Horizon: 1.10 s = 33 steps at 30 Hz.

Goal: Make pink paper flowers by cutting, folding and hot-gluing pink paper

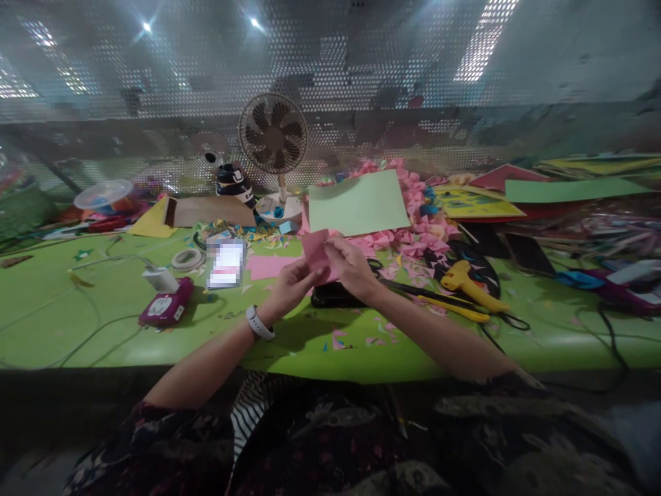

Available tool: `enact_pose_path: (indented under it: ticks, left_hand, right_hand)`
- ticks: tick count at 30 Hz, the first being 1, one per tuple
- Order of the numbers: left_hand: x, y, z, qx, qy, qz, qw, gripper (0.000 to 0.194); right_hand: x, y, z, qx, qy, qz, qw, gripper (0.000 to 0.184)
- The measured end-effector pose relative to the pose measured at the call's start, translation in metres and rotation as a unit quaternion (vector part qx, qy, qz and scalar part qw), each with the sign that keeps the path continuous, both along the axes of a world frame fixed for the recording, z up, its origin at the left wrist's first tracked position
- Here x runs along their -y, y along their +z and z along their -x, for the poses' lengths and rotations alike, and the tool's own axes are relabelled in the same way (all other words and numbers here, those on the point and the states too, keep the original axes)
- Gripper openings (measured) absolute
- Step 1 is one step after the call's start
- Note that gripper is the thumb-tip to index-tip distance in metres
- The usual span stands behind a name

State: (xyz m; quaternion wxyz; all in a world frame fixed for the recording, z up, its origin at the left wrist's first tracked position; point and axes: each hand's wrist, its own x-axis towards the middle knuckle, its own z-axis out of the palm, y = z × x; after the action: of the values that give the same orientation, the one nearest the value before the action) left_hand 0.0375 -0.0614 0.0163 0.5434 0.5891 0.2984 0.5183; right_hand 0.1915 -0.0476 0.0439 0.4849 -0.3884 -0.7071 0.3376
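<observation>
Between my two hands is a small piece of pink paper (315, 249), raised above the table. My left hand (294, 284) pinches its lower left part, the thumb pointing right. My right hand (352, 269) grips its right edge with thumb and fingers closed. A longer pink paper strip (271, 266) lies flat behind my left hand. Under my hands sits a black object (330, 296), partly covered, so I cannot make out its kind. Behind them a pale green sheet (359, 203) rests against a heap of folded pink paper pieces (413, 200).
On the green table (217, 344) a lit phone (226, 263), a tape roll (187, 260) and a purple power socket (166, 303) with cables are at left. A yellow glue gun (472, 286) and yellow-black handled tool (438, 300) lie at right. A fan (273, 134) stands behind.
</observation>
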Motion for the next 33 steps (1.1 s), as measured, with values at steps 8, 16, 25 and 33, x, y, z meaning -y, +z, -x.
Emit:
enact_pose_path:
  ticks: [8,16,25,33]
  left_hand:
    - [0.003,0.012,0.004,-0.003,-0.007,-0.023,1.0,0.03]
    - [-0.002,0.014,0.007,0.036,0.004,0.003,0.999,0.034]
    - [-0.007,0.011,0.012,0.044,-0.066,0.057,0.995,0.038]
    - [-0.008,0.013,0.016,0.042,-0.063,0.082,0.994,0.044]
  right_hand:
    - [0.004,0.013,-0.003,0.023,-0.028,-0.031,0.999,0.042]
    - [0.001,-0.003,-0.004,0.147,-0.031,-0.059,0.987,0.04]
    - [0.002,-0.002,-0.002,0.107,0.011,-0.06,0.992,0.035]
    - [0.0,-0.002,-0.002,0.054,0.011,-0.018,0.998,0.046]
